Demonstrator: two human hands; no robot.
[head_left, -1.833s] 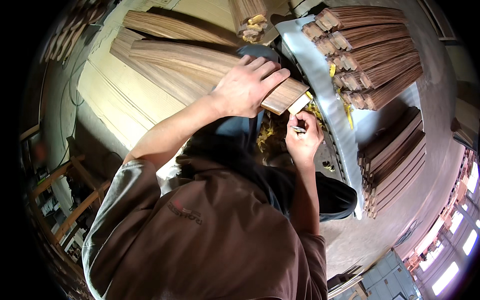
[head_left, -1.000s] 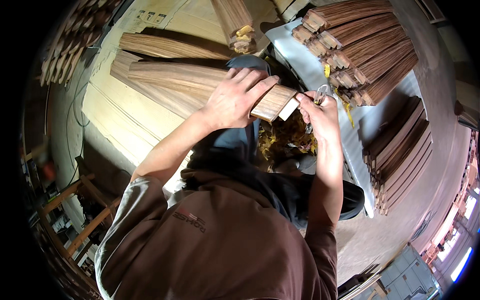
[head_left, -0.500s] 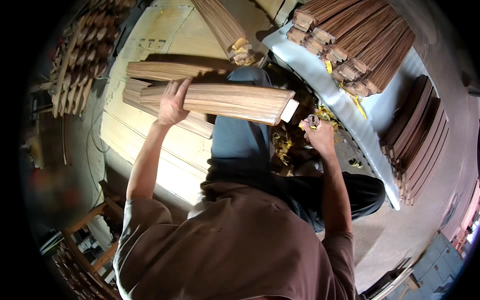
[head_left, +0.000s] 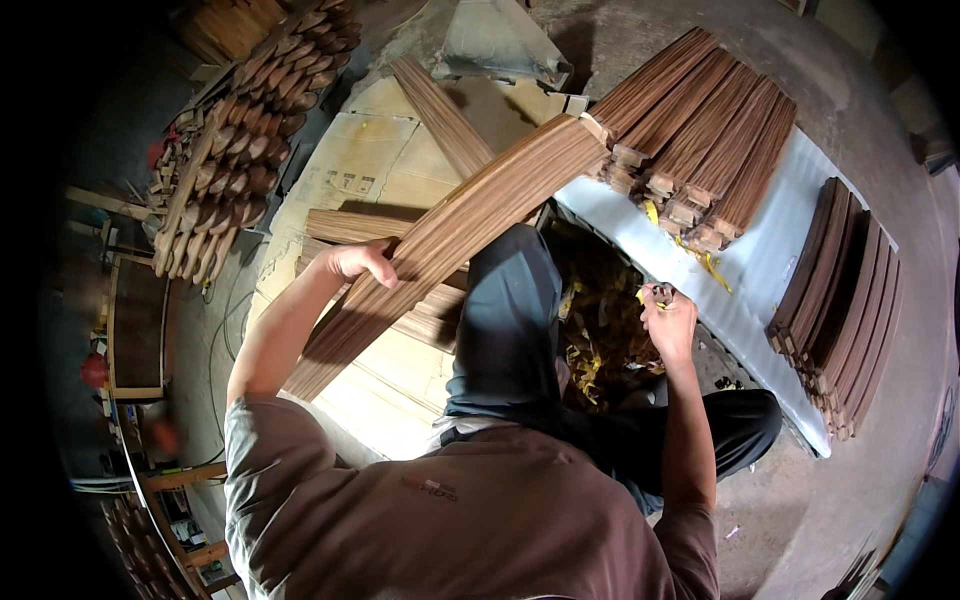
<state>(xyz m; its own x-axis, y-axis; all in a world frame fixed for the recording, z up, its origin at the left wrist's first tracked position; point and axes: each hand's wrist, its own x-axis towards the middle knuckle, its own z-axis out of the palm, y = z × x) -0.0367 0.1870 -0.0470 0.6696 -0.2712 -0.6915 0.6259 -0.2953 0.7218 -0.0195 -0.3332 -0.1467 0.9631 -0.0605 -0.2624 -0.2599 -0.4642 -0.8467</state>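
Head view: I have my left hand [head_left: 365,262] gripping a board [head_left: 490,197], right hand [head_left: 672,322] curled round a small tool [head_left: 661,293]; the pile [head_left: 700,110] looks done, loose boards [head_left: 345,223] maybe not.

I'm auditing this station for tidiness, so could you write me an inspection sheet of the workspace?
Surface: cardboard at left and white sheet at right, both bearing wood.
Job's things: long slat, far end overlapping the slat stack in view; contact unclear.
Clutter: yellow scraps gathered beside the white sheet.
Grips: left grip holds the long slat; right grip closed on a small object, unidentifiable.
Cables: dark cable curving at left.
Surroundings: shaped wooden pieces piled at upper left.
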